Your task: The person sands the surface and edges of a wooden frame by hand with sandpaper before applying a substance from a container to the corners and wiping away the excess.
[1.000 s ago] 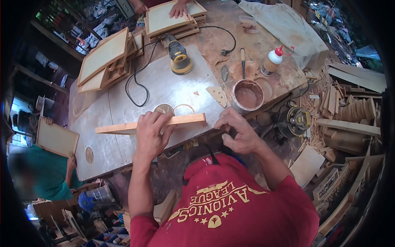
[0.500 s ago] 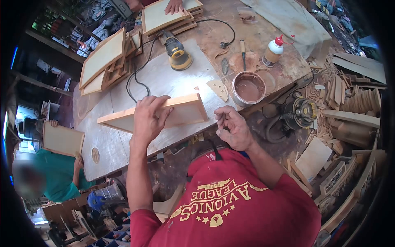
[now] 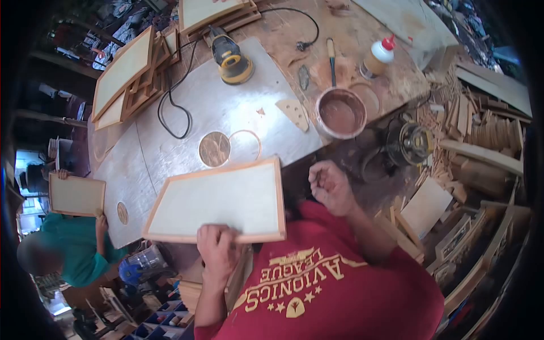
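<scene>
I have the framed panel (image 3: 221,201) filling the middle of my view, a pale board in a thin wooden rim, held nearly flat with its far edge over the near edge of the worktop (image 3: 238,107) and its near edge at the chest. The left hand (image 3: 218,246) clamps that near rail, fingers (image 3: 211,237) folded over the top. The right hand (image 3: 330,186) hangs off to the right, clear of the panel, fingers curled into a loose fist; whether anything sits inside it I cannot tell.

The worktop is a grey sheet laid over scuffed brown wood. At its far left lies a stack of frames (image 3: 127,79). Off its right edge, offcuts (image 3: 481,130) are piled on the floor, with a router (image 3: 409,144) near them. At lower left a co-worker in a green shirt (image 3: 73,249) holds up a second panel (image 3: 75,194).

Smaller items now: a yellow sander (image 3: 229,56) at the far side, its black cord (image 3: 170,113) looping left. A tub of brown filler (image 3: 340,113) sits at the right, a glue bottle (image 3: 378,56) beyond it. Just past the panel, a round disc (image 3: 215,149) and a thin ring (image 3: 245,146) lie side by side.
</scene>
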`<act>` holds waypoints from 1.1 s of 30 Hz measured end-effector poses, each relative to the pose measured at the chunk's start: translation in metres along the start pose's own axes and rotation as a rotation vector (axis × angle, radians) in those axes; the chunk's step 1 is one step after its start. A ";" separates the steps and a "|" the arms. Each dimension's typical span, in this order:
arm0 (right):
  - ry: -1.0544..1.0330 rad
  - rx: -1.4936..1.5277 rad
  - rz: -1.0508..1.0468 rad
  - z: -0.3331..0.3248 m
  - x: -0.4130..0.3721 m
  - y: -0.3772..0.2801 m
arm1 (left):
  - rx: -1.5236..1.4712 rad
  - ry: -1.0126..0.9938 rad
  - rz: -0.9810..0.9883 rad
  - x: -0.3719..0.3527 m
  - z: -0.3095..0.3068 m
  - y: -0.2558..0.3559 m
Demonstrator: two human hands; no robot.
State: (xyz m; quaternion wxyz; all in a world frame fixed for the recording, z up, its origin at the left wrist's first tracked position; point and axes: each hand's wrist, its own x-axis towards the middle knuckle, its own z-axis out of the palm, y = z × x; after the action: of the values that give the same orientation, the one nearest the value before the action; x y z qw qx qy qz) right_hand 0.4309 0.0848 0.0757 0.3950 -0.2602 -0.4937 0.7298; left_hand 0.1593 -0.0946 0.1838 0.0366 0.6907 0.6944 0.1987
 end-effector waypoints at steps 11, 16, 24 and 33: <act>-0.021 -0.168 0.118 -0.013 0.054 0.020 | 0.063 -0.094 -0.012 -0.057 0.086 -0.060; -0.098 -0.396 0.068 -0.012 0.078 0.031 | 0.163 0.040 -0.155 -0.113 0.124 -0.099; -0.143 -0.554 0.151 0.028 0.105 0.065 | 0.075 0.466 -0.917 -0.116 0.153 -0.051; 0.003 -0.715 0.107 0.007 0.106 0.103 | -1.663 1.242 -1.342 -0.094 0.179 -0.041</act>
State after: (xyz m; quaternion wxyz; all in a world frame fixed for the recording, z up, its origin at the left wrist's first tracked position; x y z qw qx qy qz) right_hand 0.3337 0.1488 -0.0154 0.2410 -0.4084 -0.7031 0.5300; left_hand 0.1830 -0.1442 -0.0152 0.2232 -0.2465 0.4735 0.8156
